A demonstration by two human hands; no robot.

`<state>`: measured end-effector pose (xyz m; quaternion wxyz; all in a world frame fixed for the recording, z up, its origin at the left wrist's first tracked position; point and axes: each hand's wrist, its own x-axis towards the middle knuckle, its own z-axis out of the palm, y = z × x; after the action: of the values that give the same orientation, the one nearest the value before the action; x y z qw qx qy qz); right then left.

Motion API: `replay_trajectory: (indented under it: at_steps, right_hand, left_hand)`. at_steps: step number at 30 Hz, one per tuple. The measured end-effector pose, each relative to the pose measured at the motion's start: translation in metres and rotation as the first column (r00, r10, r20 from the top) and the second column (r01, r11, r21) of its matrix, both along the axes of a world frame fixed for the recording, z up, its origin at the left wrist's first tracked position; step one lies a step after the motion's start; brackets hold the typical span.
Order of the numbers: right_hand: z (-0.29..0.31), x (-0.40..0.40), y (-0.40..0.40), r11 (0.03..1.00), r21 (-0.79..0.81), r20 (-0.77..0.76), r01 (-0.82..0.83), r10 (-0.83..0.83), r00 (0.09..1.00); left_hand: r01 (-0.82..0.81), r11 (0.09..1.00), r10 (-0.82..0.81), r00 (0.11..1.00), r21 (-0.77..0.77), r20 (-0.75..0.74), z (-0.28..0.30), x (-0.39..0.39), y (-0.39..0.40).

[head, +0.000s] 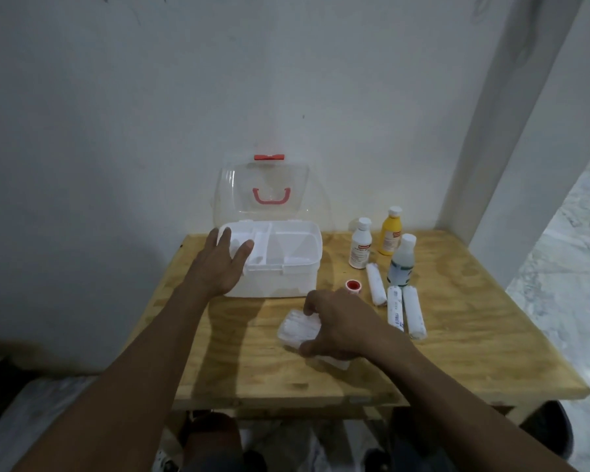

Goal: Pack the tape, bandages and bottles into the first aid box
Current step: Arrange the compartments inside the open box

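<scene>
Plywood worktop [457, 335]: left hand [218, 264] rests flat-fingered on the open first aid box [286, 264], right hand [338, 327] grips a clear packet [297, 327]; tape [353, 285], bandages [397, 310], bottles [390, 235] wait beside, likely lifted in next.

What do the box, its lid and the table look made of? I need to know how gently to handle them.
The first aid box looks like white, slightly glossy moulded plastic, going by its rounded corners and inner dividers. Its lid seems to be clear hard plastic, since the wall shows through it, with a red handle. The table looks like bare plywood, with pale grain and a layered edge.
</scene>
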<state>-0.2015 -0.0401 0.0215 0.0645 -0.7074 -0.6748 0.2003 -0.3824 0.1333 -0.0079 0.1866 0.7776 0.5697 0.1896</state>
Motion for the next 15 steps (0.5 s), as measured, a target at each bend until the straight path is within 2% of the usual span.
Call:
replay_trajectory:
  at_steps: [3,5,8,11,15]
  right_hand:
    - [0.034,0.003,0.007,0.993,0.115,-0.025,0.022,-0.019,1.0]
    - [0.06,0.005,0.024,0.969,0.226,-0.053,0.094,-0.084,0.995]
    - [0.086,0.007,0.067,0.931,0.307,-0.119,0.199,-0.17,0.978]
    - [0.088,0.006,0.107,0.926,0.306,-0.111,0.221,-0.195,0.974]
    - [0.07,-0.004,0.136,0.954,0.239,0.048,0.18,-0.196,0.979]
  left_hand:
    - [0.002,1.0,-0.003,1.0,0.017,0.02,-0.002,0.0,0.001]
    - [0.005,1.0,-0.005,0.999,0.016,0.034,-0.002,0.0,0.003]
    - [0.002,1.0,-0.003,0.999,0.022,0.042,-0.002,0.001,0.002]
    - [0.001,0.999,-0.003,0.999,0.038,0.043,-0.003,0.002,0.001]
    - [-0.015,0.999,0.013,0.999,0.052,0.041,-0.004,0.002,0.001]
